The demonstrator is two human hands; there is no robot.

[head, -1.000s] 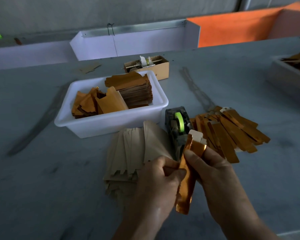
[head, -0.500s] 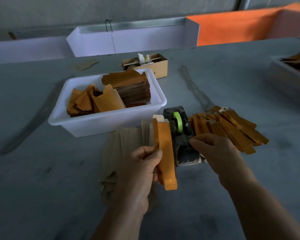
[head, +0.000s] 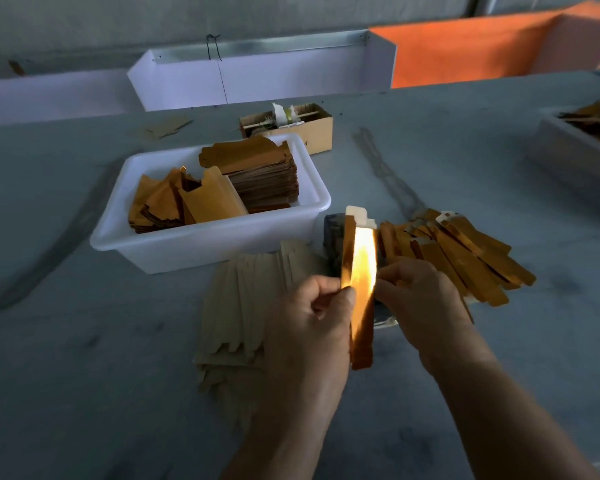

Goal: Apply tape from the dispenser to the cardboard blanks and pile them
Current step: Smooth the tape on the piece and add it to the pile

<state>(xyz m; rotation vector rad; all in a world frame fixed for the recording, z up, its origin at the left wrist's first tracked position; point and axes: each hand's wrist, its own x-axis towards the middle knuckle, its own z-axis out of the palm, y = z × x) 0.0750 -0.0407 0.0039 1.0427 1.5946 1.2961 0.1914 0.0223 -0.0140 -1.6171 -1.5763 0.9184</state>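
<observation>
A folded gold cardboard blank (head: 361,285) stands upright between my hands and shines with a bright glare. My left hand (head: 312,317) pinches its left edge between thumb and fingers. My right hand (head: 420,292) has its fingers curled against the blank's right edge. The dark tape dispenser (head: 333,237) sits right behind the blank and is mostly hidden by it. A fan of pale flat blanks (head: 243,306) lies to the left under my left hand. To the right lies a pile of folded gold blanks (head: 465,251).
A white tub (head: 201,244) with stacked gold blanks stands behind the pale fan. Behind it is a small cardboard box (head: 312,129). A grey tray (head: 575,147) with more blanks sits at the far right. White and orange partitions line the table's back.
My right hand came off the dispenser and back to the blank's right edge. The blank moved right, in front of the dispenser, and turned so its gold face catches the light.
</observation>
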